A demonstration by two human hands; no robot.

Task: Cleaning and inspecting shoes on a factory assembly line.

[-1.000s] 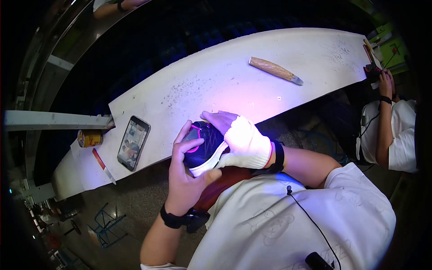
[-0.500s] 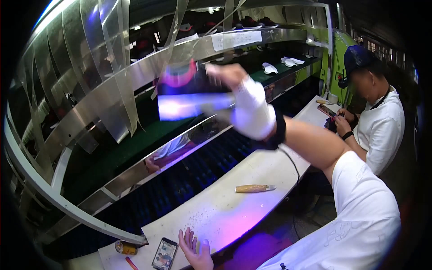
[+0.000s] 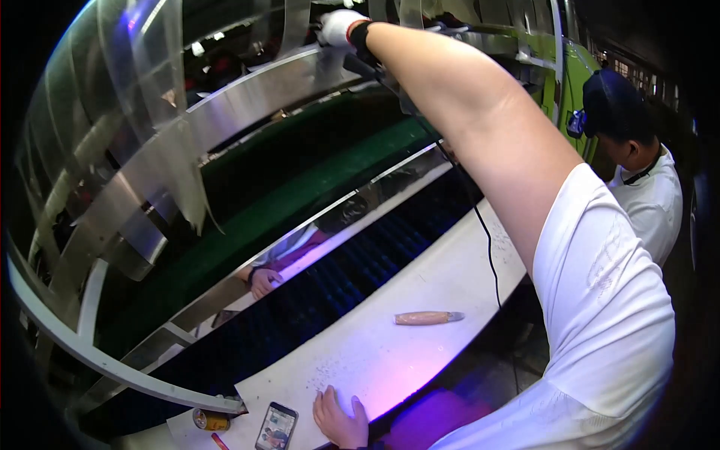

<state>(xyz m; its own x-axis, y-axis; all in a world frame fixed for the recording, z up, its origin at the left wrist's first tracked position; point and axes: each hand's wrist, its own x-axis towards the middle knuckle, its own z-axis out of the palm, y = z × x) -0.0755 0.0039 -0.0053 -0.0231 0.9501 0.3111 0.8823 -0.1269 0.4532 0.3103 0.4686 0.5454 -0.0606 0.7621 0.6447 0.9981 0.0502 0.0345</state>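
My right hand (image 3: 342,28), in a white glove with a red cuff and a black wristband, is raised high at arm's length. It is at the upper metal rail (image 3: 255,82) of the rack, among the clear plastic strips (image 3: 161,97). Its fingers are too small and hidden to tell what they hold, if anything. Low at the table's near edge, my bare left hand (image 3: 341,420) rests with its fingers stretched out on the white tabletop (image 3: 300,382), holding nothing. A short knife with a wooden handle (image 3: 424,319) lies farther right on the table.
A phone (image 3: 276,427), a drink can (image 3: 210,420) and a red stick (image 3: 219,441) are left of my left hand. A black cable (image 3: 487,240) hangs below my right arm. Behind the table are dark rollers (image 3: 330,277) and a green belt (image 3: 262,180). A co-worker (image 3: 637,165) is at right.
My right hand has swung up and away to the upper rail; the blurred dark and pink thing it carried is no longer visible. My left hand has lowered onto the table. The co-worker has turned away.
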